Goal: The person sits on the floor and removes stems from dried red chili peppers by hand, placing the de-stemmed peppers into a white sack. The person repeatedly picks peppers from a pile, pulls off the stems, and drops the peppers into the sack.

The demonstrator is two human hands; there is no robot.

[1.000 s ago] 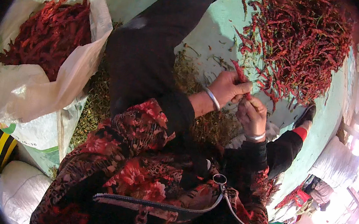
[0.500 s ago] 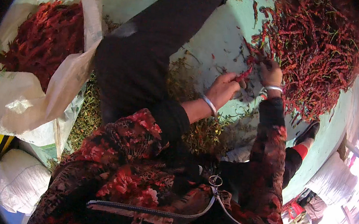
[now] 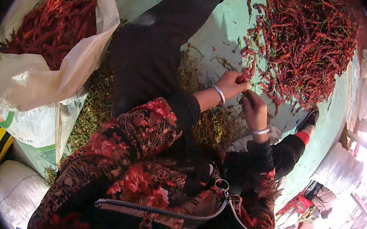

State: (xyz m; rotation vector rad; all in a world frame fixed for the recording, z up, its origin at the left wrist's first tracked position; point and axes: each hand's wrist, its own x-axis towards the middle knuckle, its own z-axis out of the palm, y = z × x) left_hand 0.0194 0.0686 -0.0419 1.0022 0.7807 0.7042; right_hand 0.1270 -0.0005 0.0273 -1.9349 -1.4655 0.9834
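My left hand (image 3: 231, 84) is closed around a few wrinkled dried red chillies (image 3: 247, 73), whose tips stick up past the fingers. Just to the near right of it, my right hand (image 3: 256, 110) pinches with thumb and fingers close to the left fingertips. What lies in that pinch is too small and too hidden to make out. Beyond both hands, a big heap of dried red chillies with green stems (image 3: 308, 51) spreads over the pale green floor (image 3: 216, 33). A silver bangle circles each wrist.
On the left stands a white woven sack (image 3: 86, 59), its mouth wide, holding red chillies (image 3: 53, 29). Discarded stems (image 3: 211, 126) lie between my legs, with more bits (image 3: 89, 118) beside the sack. Another white sack (image 3: 19, 186) sits lower left. My dark-trousered leg (image 3: 150, 44) stretches forward.
My right hand has drawn back from the heap's edge, nearer to me and leftward, to just below the left fingertips. My left hand still grips chillies. The whole view has shifted slightly.
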